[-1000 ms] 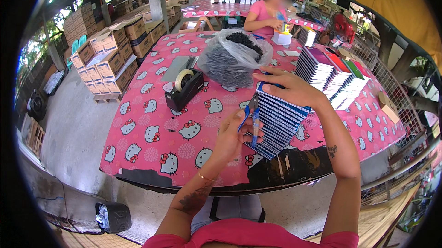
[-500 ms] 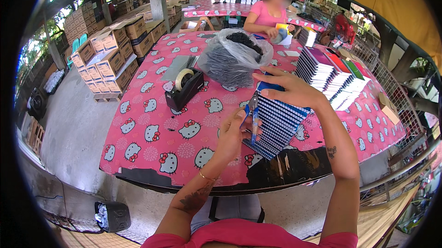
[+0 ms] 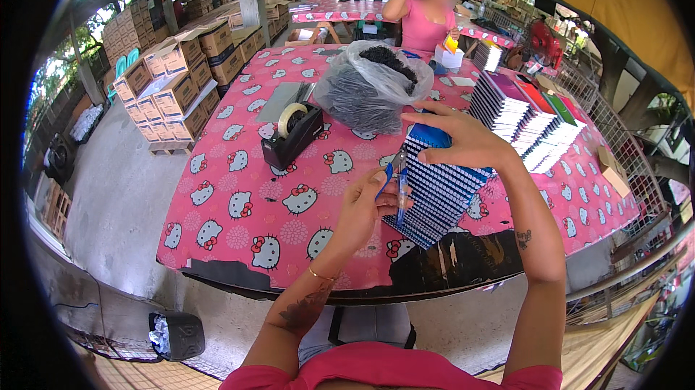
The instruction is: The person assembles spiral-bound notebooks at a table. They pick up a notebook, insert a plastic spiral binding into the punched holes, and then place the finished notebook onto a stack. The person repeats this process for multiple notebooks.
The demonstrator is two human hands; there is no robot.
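Note:
My left hand (image 3: 364, 200) is closed around blue-handled pliers (image 3: 402, 186), their jaws pointing up beside the stack's left edge. A tall stack of blue-covered notebooks (image 3: 440, 205) stands at the table's near side, the bound edges forming rows of small white and dark marks. Over the top blue cover lies my right hand (image 3: 467, 140), thumb and fingers spread apart. Whether the pliers' jaws touch a notebook cannot be made out.
Behind the stack sits a clear plastic bag of black strands (image 3: 362, 97). To its left is a black tape dispenser (image 3: 293, 137). More notebook stacks (image 3: 499, 111) stand at right. Across the pink patterned table (image 3: 242, 234), a co-worker (image 3: 427, 21) sits near white booklets.
My right thumb and fingers have spread wider over the top notebook. My left hand with the pliers has hardly moved. The co-worker has straightened up and raised one hand to the head.

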